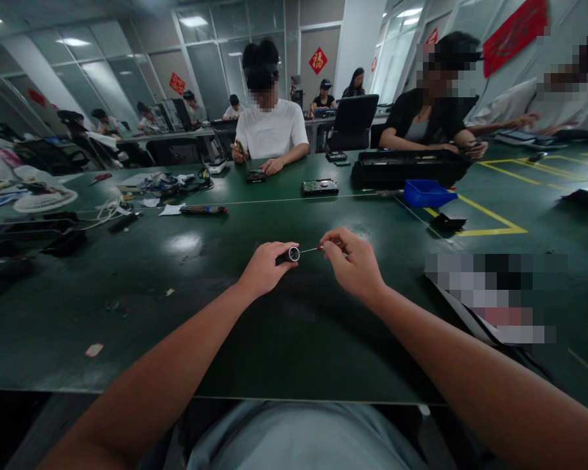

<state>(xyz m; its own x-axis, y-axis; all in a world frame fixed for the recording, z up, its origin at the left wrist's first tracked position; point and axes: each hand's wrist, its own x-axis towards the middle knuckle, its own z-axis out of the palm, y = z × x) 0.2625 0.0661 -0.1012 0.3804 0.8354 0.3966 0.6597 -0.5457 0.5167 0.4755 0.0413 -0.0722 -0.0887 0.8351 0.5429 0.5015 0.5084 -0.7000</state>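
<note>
My left hand [266, 266] is closed around a small dark cylinder with a silver ring end [291, 254], held just above the green table [186, 313]. My right hand [353, 262] pinches a thin screwdriver with a red handle [318, 248]. Its metal tip points left and reaches the silver end of the cylinder. Both hands hover near the middle of the table in front of me.
Across the table a person in a white shirt [272, 130] works on a small device [255, 175]. A circuit board [319, 187], a blue bin [426, 193], a black case [406, 168] and cables [166, 185] lie farther back. More people sit at the right.
</note>
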